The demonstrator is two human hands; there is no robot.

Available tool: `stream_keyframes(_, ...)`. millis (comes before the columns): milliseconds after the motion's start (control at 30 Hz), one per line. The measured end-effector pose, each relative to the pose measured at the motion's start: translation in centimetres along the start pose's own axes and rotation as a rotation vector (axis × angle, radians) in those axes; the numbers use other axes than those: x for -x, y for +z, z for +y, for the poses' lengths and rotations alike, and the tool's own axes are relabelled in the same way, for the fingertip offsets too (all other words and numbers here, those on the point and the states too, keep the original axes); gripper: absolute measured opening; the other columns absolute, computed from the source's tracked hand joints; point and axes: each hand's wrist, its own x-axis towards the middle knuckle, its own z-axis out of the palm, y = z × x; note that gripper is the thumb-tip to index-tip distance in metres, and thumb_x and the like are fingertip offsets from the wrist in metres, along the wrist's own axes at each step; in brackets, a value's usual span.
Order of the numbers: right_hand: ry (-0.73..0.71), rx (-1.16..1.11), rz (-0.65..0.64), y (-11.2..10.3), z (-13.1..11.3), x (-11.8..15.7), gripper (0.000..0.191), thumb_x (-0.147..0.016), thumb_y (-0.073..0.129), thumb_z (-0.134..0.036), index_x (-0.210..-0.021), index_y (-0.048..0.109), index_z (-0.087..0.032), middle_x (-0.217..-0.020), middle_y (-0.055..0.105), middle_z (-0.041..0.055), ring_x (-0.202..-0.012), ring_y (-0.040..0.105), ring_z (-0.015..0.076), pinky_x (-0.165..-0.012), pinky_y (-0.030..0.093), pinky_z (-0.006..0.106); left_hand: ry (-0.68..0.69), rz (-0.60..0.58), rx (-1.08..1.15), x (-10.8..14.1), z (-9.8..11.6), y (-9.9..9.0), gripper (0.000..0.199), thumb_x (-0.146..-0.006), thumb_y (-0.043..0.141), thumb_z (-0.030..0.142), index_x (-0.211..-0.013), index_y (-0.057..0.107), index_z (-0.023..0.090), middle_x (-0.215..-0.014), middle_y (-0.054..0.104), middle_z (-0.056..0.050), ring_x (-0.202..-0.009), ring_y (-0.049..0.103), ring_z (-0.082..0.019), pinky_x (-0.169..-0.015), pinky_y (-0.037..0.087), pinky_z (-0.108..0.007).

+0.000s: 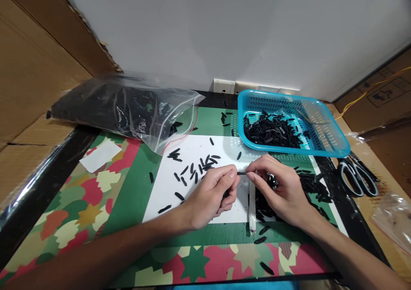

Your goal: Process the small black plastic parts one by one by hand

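Observation:
My left hand (215, 191) is closed, with one end of a small black elongated piece (242, 173) pinched between thumb and forefinger. The thumb and fingertips of my right hand (279, 187) meet the other end of that piece. Something dark shows inside the curled left fingers, too hidden to name. Loose black pieces (194, 170) of the same shape lie scattered on the white sheet (167, 181) left of my hands. A heap of them (314, 187) spreads under and beyond my right hand. Below the hands, a narrow white strip (252, 208) lies on the sheet.
A blue plastic basket (293, 150) holding many black pieces stands at the back right. Beside it lie grey-handled scissors (356, 179). A clear zip bag full of black material (118, 108) rests at the back left. Cardboard walls (35, 37) flank the table; a pale wall (192, 33) closes the back.

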Motion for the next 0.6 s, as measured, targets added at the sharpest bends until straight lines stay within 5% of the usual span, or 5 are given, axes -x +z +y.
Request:
stream_keyframes(133, -0.131, 0.119, 0.048, -0.4, 0.3, -0.1, 0.012, -0.103, 0.063, -0.009, -0.104, 0.066, -0.021, -0.090, 0.070, 0.0028, -0.081, 0.061, 0.0181, -0.074, 0.049, 0.033, -0.011, -0.018, 0.016, 0.1, 0.0, -0.2, 0.041, -0.110, 0.048, 0.055, -0.086, 0.047, 0.022, -0.059, 0.043, 0.008, -0.046, 0.029, -0.005, -0.039, 0.023, -0.012)
stream_keyframes(267, -0.323, 0.526, 0.255, -2.8, 1.6, -0.4, 0.017, -0.098, 0.070, -0.010, -0.109, 0.068, -0.023, -0.095, 0.076, 0.0073, -0.086, 0.065, 0.0259, -0.080, 0.048, 0.042, -0.014, -0.015, 0.028, 0.1, 0.3, -0.2, 0.039, -0.110, 0.045, 0.057, -0.091, 0.049, 0.023, -0.060, 0.044, 0.008, -0.047, 0.030, -0.007, -0.038, 0.025, -0.013)
stream_keyframes(400, -0.082, 0.782, 0.480, -5.4, 2.7, -0.9, 0.021, -0.102, 0.070, -0.022, -0.122, 0.071, -0.025, -0.107, 0.076, 0.0112, -0.095, 0.066, 0.0323, -0.091, 0.047, 0.052, -0.006, -0.024, 0.007, 0.0, 0.3, -0.2, 0.041, -0.109, 0.041, 0.062, -0.096, 0.049, 0.024, -0.058, 0.045, 0.008, -0.046, 0.032, -0.008, -0.037, 0.026, -0.014)
stream_keyframes(500, -0.176, 0.684, 0.379, -4.9, 2.1, -0.9, 0.028, -0.100, 0.070, -0.016, -0.127, 0.071, -0.025, -0.103, 0.075, 0.0100, -0.092, 0.066, 0.0298, -0.085, 0.049, 0.046, -0.013, -0.021, -0.051, 0.1, 0.3, -0.2, 0.041, -0.109, 0.037, 0.064, -0.105, 0.050, 0.025, -0.059, 0.045, 0.008, -0.047, 0.034, -0.009, -0.040, 0.027, -0.014)
stream_keyframes(600, -0.313, 0.399, 0.087, -2.4, 0.6, -0.4, 0.026, -0.100, 0.068, -0.007, -0.120, 0.070, -0.023, -0.103, 0.075, 0.0086, -0.089, 0.065, 0.0242, -0.077, 0.051, 0.039, -0.023, -0.004, -0.130, 0.4, 0.3, 0.0, 0.044, -0.110, 0.033, 0.067, -0.117, 0.050, 0.027, -0.060, 0.046, 0.009, -0.049, 0.035, -0.010, -0.043, 0.029, -0.015)
